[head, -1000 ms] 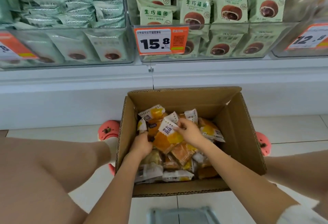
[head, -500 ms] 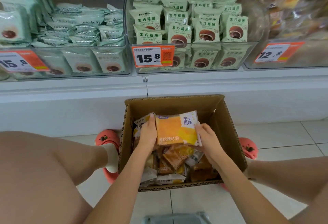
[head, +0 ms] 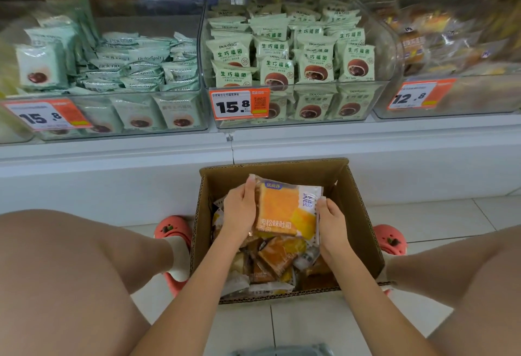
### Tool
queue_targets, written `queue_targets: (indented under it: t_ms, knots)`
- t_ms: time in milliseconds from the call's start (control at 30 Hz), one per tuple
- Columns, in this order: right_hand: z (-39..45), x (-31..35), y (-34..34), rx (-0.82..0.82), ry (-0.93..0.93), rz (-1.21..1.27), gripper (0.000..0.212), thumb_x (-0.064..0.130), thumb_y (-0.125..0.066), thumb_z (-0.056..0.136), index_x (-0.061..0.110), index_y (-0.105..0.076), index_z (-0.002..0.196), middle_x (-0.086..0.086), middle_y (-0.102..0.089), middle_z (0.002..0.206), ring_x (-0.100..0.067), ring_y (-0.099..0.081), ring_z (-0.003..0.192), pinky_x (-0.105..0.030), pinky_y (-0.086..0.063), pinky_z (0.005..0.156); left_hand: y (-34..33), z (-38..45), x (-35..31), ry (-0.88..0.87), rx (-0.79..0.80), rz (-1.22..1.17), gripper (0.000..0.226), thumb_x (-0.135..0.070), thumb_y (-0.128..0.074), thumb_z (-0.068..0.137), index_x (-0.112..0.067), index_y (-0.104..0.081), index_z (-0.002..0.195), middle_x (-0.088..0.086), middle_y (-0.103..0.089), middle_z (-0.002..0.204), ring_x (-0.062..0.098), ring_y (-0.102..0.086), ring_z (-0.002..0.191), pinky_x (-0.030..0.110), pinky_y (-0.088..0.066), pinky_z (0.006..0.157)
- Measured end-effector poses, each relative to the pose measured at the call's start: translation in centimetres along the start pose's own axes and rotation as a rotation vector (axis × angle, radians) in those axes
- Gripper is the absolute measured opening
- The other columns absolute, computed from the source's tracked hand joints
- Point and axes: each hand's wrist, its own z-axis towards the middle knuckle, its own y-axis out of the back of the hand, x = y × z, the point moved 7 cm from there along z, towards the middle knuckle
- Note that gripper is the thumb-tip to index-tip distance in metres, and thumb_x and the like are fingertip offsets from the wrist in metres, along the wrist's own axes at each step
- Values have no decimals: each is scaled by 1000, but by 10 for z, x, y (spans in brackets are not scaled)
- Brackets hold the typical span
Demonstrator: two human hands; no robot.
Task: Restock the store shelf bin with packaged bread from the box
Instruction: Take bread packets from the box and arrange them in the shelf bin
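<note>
A person crouches on a tiled floor [head: 439,214] before an open cardboard box [head: 358,214], knees spread to either side of it. Both hands hold one bread pack [head: 287,209] just above the box's contents. The left hand [head: 239,209] grips the pack's left edge, its fingers curled over the top corner and its palm along the side. The right hand [head: 331,220] pinches the pack's right edge, fingertips bent onto the clear wrapper. The pack is face up and slightly tilted, showing an orange slice of toast and printed text.

Below it the box holds a loose heap of more packs [head: 279,260] in orange, yellow and brown wrappers, lying at mixed angles. The box stands on the floor close against the white base of the shelf [head: 394,164], between two pink clogs [head: 172,229].

On the shelf above stand three clear bins. The middle bin [head: 290,121] is packed with green pastry packets standing in rows, and carries an orange price tag [head: 239,103] reading 15.8. The left bin [head: 118,130] holds similar green packets, many lying flat, with its own 15.8 tag. The right bin [head: 451,107] is blurred; it holds packets in clear wrappers and bears a tag [head: 417,95] reading 12.8.
</note>
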Motion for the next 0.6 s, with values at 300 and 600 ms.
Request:
queue_targets:
  t_ms: [300,600]
  knots:
    - [4,-9,14,-144,-18,76,31,27,-34,103,9,-52,85,-16,-56,88,-26,-51,77,-37,-43,68,-13,-22,5,29,257,269,56,-39,-22,103,-3,-63,91,0,-59,50,2,-47,30,12,-44,44]
    - [9,-12,14,-4,-203,69,22,26,-41,101,13,-50,116,-11,-64,111,-22,-67,88,-38,-57,73,-6,-16,-35,-180,293,393,43,-36,-30,102,-12,-61,85,5,-59,52,6,-48,38,15,-45,52]
